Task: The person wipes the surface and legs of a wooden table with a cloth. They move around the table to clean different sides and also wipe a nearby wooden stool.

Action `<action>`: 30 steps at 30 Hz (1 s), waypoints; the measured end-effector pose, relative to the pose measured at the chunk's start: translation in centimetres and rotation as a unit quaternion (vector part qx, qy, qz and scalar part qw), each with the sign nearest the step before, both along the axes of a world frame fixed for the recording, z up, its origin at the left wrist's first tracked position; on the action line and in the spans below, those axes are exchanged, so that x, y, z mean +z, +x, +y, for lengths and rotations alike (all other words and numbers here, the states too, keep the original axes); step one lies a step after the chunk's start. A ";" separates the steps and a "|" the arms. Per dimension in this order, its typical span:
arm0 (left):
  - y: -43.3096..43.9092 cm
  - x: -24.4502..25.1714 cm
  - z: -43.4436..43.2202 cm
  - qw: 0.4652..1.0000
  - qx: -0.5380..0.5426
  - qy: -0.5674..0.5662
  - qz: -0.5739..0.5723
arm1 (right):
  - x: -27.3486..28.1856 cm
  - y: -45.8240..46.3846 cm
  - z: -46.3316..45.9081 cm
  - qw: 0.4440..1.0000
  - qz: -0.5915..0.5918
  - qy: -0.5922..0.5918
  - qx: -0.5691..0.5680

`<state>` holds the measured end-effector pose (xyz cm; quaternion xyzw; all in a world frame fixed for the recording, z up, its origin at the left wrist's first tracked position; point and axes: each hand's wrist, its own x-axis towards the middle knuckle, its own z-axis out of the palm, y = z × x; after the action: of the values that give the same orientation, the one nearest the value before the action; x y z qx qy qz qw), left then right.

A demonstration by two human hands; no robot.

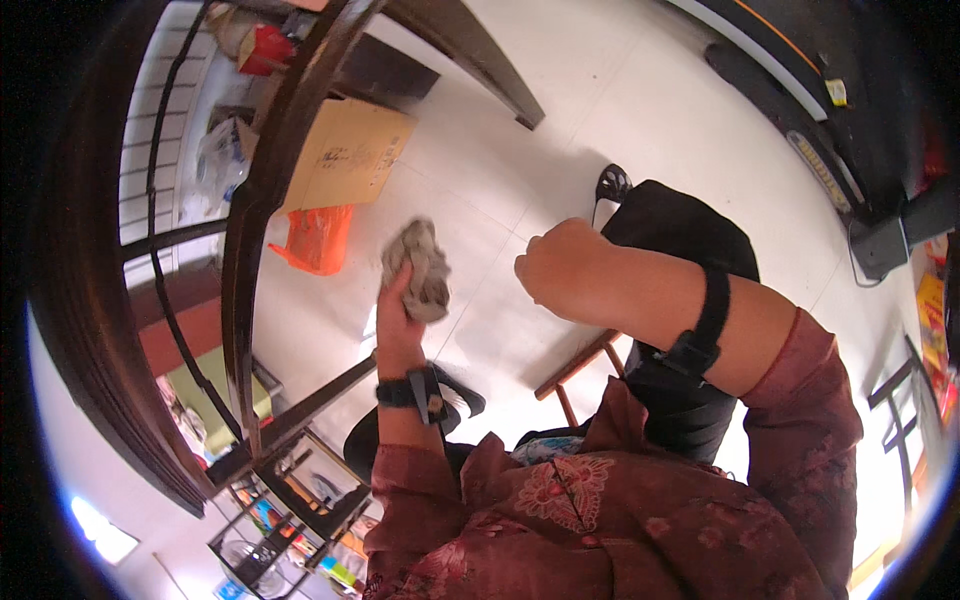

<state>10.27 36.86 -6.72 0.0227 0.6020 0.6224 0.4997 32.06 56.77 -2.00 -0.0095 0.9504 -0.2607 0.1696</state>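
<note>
My left hand [396, 315] holds a crumpled grey-beige cloth [424, 279] up over the pale tiled floor [495, 180]. The thumb lies across the near side of the cloth, and its edges are blurred. To the right, my right hand [566, 262] is curled into a fist above my dark-trousered leg [686, 221]. Its palm side is turned away, and nothing shows in it. The two hands are apart. Left of the cloth stands a dark wooden furniture frame [247, 202].
A flat cardboard piece [349, 154] bearing print and an orange plastic bag [319, 240] are beside the frame. A wooden stool [577, 365] is near my legs. Black furniture [795, 97] lies at upper right. A dark rack [289, 517] with several items stands at lower left.
</note>
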 end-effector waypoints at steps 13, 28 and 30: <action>8.8 -0.4 -16.3 0.990 0.141 -0.031 0.003 | -1.3 -9.2 -7.3 0.996 -0.014 0.053 0.064; 10.9 6.8 -24.5 0.758 -0.139 -0.202 0.605 | 5.4 -8.2 -21.2 0.988 0.055 -0.140 0.042; 10.7 7.1 -25.1 0.797 -0.049 -0.157 0.581 | 6.5 -8.6 -23.9 0.978 0.109 -0.159 0.076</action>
<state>20.94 11.74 0.39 0.3305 0.8667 0.3644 0.0829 23.45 32.85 4.49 -0.1367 0.9063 -0.3918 0.0803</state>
